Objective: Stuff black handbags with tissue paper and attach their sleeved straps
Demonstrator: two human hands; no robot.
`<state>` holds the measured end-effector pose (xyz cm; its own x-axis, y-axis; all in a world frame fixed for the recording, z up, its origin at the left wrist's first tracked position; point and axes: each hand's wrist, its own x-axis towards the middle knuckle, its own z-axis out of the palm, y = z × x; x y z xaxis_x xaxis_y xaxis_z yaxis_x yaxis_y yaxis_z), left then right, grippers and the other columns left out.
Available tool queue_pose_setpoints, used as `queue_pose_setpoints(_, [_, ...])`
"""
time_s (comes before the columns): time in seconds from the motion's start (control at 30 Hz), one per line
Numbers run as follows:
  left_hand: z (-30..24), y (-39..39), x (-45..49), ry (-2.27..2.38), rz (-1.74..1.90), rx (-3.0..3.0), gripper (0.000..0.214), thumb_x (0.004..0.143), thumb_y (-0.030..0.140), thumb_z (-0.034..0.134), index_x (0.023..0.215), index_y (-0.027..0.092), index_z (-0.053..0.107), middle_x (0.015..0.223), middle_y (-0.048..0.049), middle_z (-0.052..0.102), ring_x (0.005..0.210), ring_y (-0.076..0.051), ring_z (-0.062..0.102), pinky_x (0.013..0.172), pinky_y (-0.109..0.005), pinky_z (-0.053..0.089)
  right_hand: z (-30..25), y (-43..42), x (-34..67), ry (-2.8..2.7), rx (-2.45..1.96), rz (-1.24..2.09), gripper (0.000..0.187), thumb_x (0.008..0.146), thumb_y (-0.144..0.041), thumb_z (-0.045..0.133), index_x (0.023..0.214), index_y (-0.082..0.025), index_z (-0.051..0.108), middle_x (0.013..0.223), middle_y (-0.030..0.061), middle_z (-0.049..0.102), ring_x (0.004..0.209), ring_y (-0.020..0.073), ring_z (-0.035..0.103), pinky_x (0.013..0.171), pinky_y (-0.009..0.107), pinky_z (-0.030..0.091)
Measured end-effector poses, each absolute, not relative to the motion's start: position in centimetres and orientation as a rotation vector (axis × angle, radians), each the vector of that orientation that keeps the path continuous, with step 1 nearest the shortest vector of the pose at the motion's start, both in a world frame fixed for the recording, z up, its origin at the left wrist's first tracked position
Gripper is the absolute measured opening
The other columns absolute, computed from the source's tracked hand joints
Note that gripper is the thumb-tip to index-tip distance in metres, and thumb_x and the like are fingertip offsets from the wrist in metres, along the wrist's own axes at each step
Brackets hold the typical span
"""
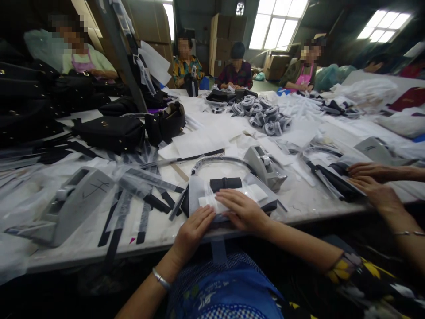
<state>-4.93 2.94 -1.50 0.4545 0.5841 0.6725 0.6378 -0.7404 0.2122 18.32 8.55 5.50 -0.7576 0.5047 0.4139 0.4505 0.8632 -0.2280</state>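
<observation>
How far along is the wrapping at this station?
Done: a pile of wrapped rolls sits farther back. In hand: left hand and right hand press flat on a plastic-wrapped black piece at the table edge, near a tape dispenser. Left: many sleeved straps lie loose to the left, so plenty seems to remain.

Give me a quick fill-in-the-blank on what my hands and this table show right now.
1. The left hand and right hand both press flat on a bundle wrapped in clear ____.
2. The silver bracelet sits on the ____ wrist.
3. The handbags on the table are ____ in colour.
4. The nearest tape dispenser stands to the bundle's ____.
Missing: plastic; left; black; right.
</observation>
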Motion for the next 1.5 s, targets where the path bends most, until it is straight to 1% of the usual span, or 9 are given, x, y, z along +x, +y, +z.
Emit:
queue_pose_setpoints(0.17, [-1.3,2.9,-4.9,-1.145,-1.171,-2.646,0.041,0.095,0.007,0.051,0.136,0.015,0.052,0.130,-0.0130,0.066,0.130,-0.022,0.056,0.110,-0.042,0.049,0.0,1.5,20.4,-2.716,-0.429,-0.028,0.043,0.099,-0.010,0.047,0.140,-0.019,0.052,0.147,0.0079,0.053,0.144,0.0238,0.038,0.115,0.049,0.040])
queue_pose_setpoints(0.3, [-1.2,2.9,-4.8,-1.174,-1.158,-2.649,0.042,0.094,0.007,0.051,0.135,0.016,0.052,0.131,-0.0128,0.066,0.129,-0.022,0.057,0.110,-0.041,0.048,-2.9,1.9,18.5,-2.508,-0.357,-0.082,0.031,0.097,-0.009,0.053,0.126,-0.014,0.063,0.130,0.0086,0.067,0.132,0.0229,0.054,0.110,0.043,0.047])
queue_pose_setpoints(0.47, [-1.3,2.9,-4.5,-1.196,-1.153,-2.623,0.040,0.095,0.008,0.052,0.133,0.018,0.054,0.130,-0.0114,0.066,0.128,-0.022,0.058,0.109,-0.042,0.049,-2.2,1.0,16.2,-2.299,-0.360,0.062,0.017,0.095,-0.012,0.058,0.107,-0.014,0.070,0.102,0.0069,0.078,0.102,0.0173,0.072,0.098,0.033,0.057])
queue_pose_setpoints(0.77, [-1.8,2.7,-4.2,-1.204,-1.150,-2.582,0.039,0.096,0.008,0.049,0.134,0.017,0.053,0.131,-0.0117,0.066,0.129,-0.023,0.056,0.109,-0.044,0.049,2.3,0.5,15.3,-2.243,-0.380,0.223,0.021,0.098,-0.014,0.051,0.108,-0.014,0.069,0.097,0.0080,0.078,0.091,0.0172,0.074,0.086,0.028,0.060])
queue_pose_setpoints(0.9, [-1.6,2.5,-4.1,-1.231,-1.189,-2.544,0.037,0.097,0.012,0.050,0.134,0.016,0.053,0.128,-0.0127,0.066,0.127,-0.024,0.057,0.105,-0.043,0.052,5.4,5.1,15.3,-2.316,-0.557,0.342,0.027,0.096,-0.013,0.051,0.112,-0.019,0.071,0.101,0.0065,0.077,0.090,0.0163,0.072,0.087,0.027,0.057])
queue_pose_setpoints(1.07, [-1.0,2.2,-3.7,-1.371,-1.238,-2.493,0.027,0.097,0.011,0.049,0.120,0.016,0.061,0.124,-0.0135,0.065,0.119,-0.026,0.061,0.099,-0.042,0.056,6.2,9.8,14.4,-2.368,-1.054,0.573,0.033,0.077,-0.005,0.069,0.101,-0.027,0.077,0.098,0.0005,0.077,0.093,0.0198,0.069,0.089,0.031,0.051])
queue_pose_setpoints(1.27, [-0.1,1.6,-3.9,-1.482,-1.363,-2.544,0.034,0.092,0.008,0.052,0.124,0.017,0.057,0.116,-0.0118,0.067,0.113,-0.023,0.062,0.099,-0.039,0.055,5.4,12.0,13.3,-2.292,-1.336,0.678,0.001,0.079,-0.023,0.079,0.078,-0.023,0.078,0.095,0.0018,0.067,0.087,0.0153,0.063,0.077,0.025,0.048])
queue_pose_setpoints(1.4, [0.3,1.2,-3.9,-1.556,-1.343,-2.580,0.042,0.090,0.014,0.057,0.132,0.017,0.053,0.121,-0.0125,0.065,0.115,-0.025,0.061,0.099,-0.039,0.054,5.1,13.2,13.1,-2.308,-1.412,0.706,0.016,0.074,-0.030,0.083,0.082,-0.021,0.072,0.094,-0.0004,0.063,0.074,0.0116,0.059,0.067,0.024,0.042])
queue_pose_setpoints(1.5, [0.3,1.3,-3.6,-1.551,-1.148,-2.563,0.046,0.091,0.018,0.059,0.137,0.023,0.054,0.135,-0.0123,0.059,0.119,-0.026,0.060,0.098,-0.039,0.055,5.1,14.3,13.0,-2.315,-1.467,0.694,0.037,0.068,-0.034,0.087,0.095,-0.021,0.065,0.093,-0.0010,0.063,0.071,0.0126,0.056,0.062,0.024,0.035])
